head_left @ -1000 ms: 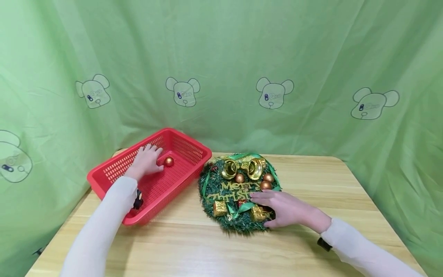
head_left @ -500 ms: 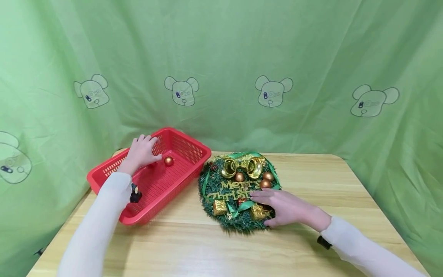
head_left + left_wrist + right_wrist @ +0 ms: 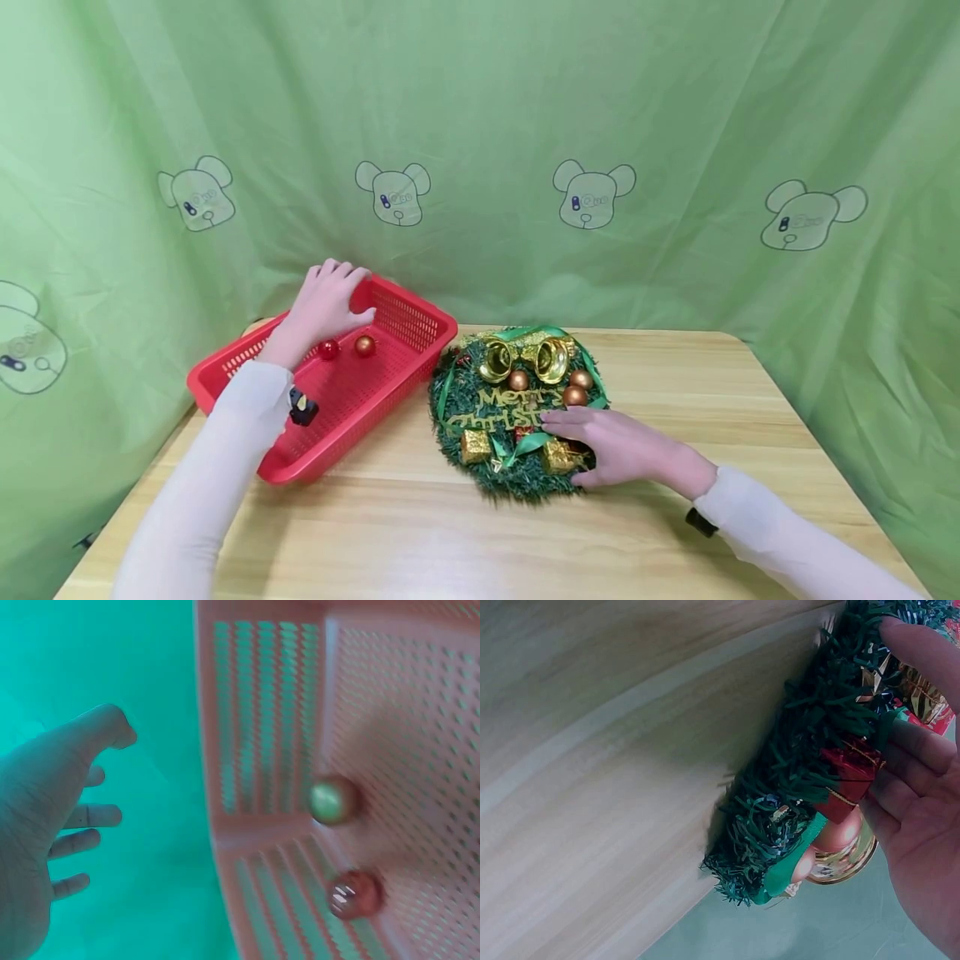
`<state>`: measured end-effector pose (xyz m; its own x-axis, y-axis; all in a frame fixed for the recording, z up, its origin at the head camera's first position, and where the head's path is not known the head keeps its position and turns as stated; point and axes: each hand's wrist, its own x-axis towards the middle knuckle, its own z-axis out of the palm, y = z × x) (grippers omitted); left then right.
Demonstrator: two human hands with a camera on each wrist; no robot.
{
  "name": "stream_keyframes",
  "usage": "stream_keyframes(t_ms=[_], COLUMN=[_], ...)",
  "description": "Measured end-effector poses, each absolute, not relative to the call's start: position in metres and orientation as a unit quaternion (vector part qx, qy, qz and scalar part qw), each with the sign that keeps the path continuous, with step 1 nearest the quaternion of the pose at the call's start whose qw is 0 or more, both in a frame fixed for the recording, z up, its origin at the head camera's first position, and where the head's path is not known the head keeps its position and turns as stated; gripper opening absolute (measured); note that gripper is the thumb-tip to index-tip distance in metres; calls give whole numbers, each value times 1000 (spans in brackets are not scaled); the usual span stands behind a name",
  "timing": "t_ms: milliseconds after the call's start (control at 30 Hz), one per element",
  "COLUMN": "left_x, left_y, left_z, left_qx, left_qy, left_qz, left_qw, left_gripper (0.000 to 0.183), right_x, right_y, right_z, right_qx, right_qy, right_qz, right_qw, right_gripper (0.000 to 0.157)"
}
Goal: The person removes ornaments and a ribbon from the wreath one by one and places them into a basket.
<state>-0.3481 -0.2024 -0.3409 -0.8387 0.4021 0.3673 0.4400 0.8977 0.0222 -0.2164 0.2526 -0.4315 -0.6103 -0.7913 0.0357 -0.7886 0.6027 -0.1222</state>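
Note:
My left hand (image 3: 324,304) is raised over the far side of the red plastic basket (image 3: 372,423), fingers and thumb spread apart. Nothing is held in it, as the left wrist view also shows. Inside the basket lie a shiny red ball ornament (image 3: 327,349) and a gold ball ornament (image 3: 365,346). To the right, a green tinsel Christmas wreath (image 3: 517,490) lies flat on the table. My right hand (image 3: 618,448) rests at its right front, with relaxed fingers over a small gold gift box (image 3: 558,457) and the thumb at the wreath's edge.
Gold bells (image 3: 552,362), copper balls (image 3: 575,396), green ribbon and gold "Merry Christmas" lettering (image 3: 491,425) decorate the wreath. The wooden table (image 3: 420,542) extends in front. A green curtain (image 3: 480,108) with bear drawings hangs behind and at both sides.
My left hand has risen from inside the basket and shifted toward its far rim, bringing the red ball into sight beside the gold one. My right hand stays on the wreath.

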Motion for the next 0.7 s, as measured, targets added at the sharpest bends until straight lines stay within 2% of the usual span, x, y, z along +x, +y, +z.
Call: stream_keyframes(t_ms=[400, 700], left_x=[-327, -312], left_y=[-136, -86], left_z=[-314, -321], left_qx=[-327, -408], left_qy=[-922, -889], left_qz=[-21, 4], left_qw=[208, 209], left_gripper=[55, 55], right_x=[-217, -218], right_y=[254, 254], right_z=[-433, -433], right_qx=[-446, -448], right_qy=[893, 892], right_qz=[-60, -68], right_qw=[2, 8], right_gripper=[79, 80])
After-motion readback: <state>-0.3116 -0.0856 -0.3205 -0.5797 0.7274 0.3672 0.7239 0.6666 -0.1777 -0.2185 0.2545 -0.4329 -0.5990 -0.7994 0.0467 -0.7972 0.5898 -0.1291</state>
